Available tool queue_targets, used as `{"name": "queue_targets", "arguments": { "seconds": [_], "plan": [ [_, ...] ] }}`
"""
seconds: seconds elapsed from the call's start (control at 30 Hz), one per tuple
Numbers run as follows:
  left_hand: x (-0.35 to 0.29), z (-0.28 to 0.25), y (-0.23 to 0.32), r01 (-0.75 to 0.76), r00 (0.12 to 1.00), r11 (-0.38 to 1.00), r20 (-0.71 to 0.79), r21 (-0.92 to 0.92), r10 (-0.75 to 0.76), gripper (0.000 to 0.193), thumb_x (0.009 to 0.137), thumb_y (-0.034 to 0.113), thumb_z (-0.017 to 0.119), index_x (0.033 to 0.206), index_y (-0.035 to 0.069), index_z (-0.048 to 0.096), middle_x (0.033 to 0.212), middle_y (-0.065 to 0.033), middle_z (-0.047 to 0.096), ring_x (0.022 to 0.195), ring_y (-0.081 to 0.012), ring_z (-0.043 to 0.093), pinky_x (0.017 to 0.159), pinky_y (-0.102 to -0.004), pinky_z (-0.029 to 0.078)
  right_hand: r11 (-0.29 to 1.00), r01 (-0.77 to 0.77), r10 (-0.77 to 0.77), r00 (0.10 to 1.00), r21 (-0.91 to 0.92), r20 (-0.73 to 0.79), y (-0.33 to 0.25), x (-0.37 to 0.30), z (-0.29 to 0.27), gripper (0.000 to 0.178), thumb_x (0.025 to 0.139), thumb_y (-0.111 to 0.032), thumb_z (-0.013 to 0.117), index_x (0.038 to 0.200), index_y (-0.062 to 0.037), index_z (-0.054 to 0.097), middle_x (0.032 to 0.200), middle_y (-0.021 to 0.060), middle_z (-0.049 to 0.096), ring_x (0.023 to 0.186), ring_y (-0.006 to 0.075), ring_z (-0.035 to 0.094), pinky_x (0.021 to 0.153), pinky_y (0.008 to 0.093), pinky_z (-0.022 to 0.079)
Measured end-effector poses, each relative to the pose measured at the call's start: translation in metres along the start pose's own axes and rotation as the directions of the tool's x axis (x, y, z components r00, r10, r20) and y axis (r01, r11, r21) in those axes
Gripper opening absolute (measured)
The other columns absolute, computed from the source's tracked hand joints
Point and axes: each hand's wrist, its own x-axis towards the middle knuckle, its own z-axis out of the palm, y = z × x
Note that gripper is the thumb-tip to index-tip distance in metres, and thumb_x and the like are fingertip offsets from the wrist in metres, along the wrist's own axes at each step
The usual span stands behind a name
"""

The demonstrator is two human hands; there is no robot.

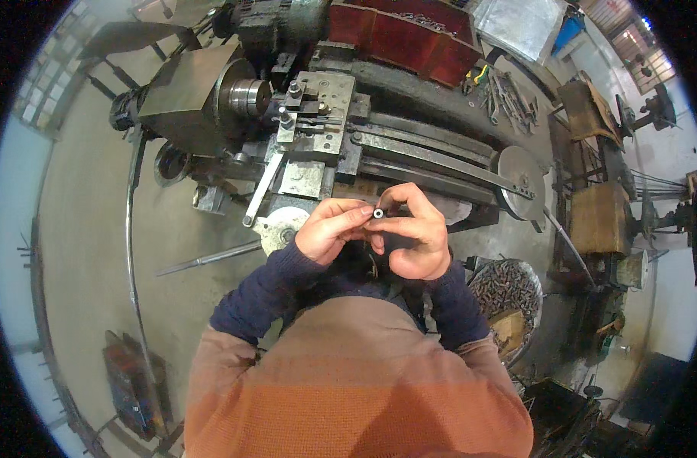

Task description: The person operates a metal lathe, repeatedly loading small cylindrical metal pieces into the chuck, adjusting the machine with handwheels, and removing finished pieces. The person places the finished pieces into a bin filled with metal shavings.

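I stand at a metal lathe (409, 153). A small grey metal bushing (378, 214) with a centre hole is pinched between the fingertips of both hands, held up in front of my chest. My left hand (329, 229) grips it from the left with thumb and fingers. My right hand (413, 233) holds it from the right, fingers curled over the top. The lathe's chuck (245, 97) and tool post (318, 107) lie beyond my hands, apart from them.
A long lever handle (260, 191) sticks out from the carriage. A round bin of small metal parts (509, 294) stands at my right. Hand tools (509, 95) lie on the lathe's far side. A thin metal rod (211, 258) lies on the concrete floor.
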Motion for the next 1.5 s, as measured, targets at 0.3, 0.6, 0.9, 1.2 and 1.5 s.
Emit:
{"name": "queue_targets", "arguments": {
  "seconds": [0.3,0.6,0.9,1.2,1.5],
  "plan": [
    [-0.001,0.0,-0.005,0.009,1.0,0.996,-0.026,-0.086,-0.011,0.027,0.09,0.021,0.049,0.093,-0.004,0.058,0.077,-0.0147,0.063,0.069,-0.0255,0.062,0.066,-0.0346,0.05,1.0,-0.013,0.013,1.0,0.006,0.024,0.005,0.001,0.0,0.041,0.049,0.003,0.05,0.087,0.0003,0.066,0.097,0.0149,0.052,0.075,0.0209,0.057,0.061,0.0273,0.047],
    [-0.008,0.004,0.005,-0.211,0.946,0.91,-0.158,0.358,0.282,0.018,0.085,0.015,0.061,0.088,-0.003,0.061,0.073,-0.0077,0.063,0.063,-0.0126,0.06,0.06,-0.0236,0.048,0.992,0.012,-0.006,0.999,-0.126,0.053,0.001,0.002,0.005,0.035,0.053,-0.007,0.055,0.087,-0.0031,0.066,0.092,0.0137,0.056,0.08,0.0287,0.056,0.07,0.0334,0.047],
    [-0.016,-0.005,0.014,-0.304,0.821,0.318,0.078,0.898,0.565,0.017,0.078,0.016,0.067,0.072,0.001,0.062,0.062,-0.0133,0.06,0.054,-0.0222,0.061,0.049,-0.0302,0.045,0.94,0.164,-0.129,0.983,-0.301,0.134,0.002,0.005,0.018,0.034,0.049,-0.012,0.059,0.08,0.0005,0.062,0.088,0.0149,0.057,0.075,0.032,0.056,0.065,0.0364,0.047],
    [-0.023,-0.021,0.022,-0.309,0.819,0.218,0.142,0.926,0.556,0.018,0.078,0.02,0.065,0.08,0.002,0.062,0.065,-0.0144,0.06,0.059,-0.0294,0.061,0.052,-0.0343,0.047,0.945,0.181,-0.131,0.972,-0.271,0.194,0.01,0.013,0.026,0.032,0.051,-0.009,0.058,0.081,-0.0003,0.063,0.09,0.0142,0.059,0.076,0.032,0.057,0.065,0.0364,0.048],
    [-0.031,-0.028,0.025,-0.297,0.858,0.334,0.097,0.895,0.504,0.022,0.078,0.015,0.064,0.096,0.003,0.061,0.068,-0.0133,0.061,0.061,-0.0256,0.063,0.056,-0.0314,0.048,0.976,0.123,-0.088,0.977,-0.177,0.193,0.015,0.013,0.031,0.031,0.055,-0.011,0.059,0.084,-0.0012,0.065,0.093,0.0146,0.061,0.078,0.0317,0.058,0.067,0.0363,0.048]
  ]
}}
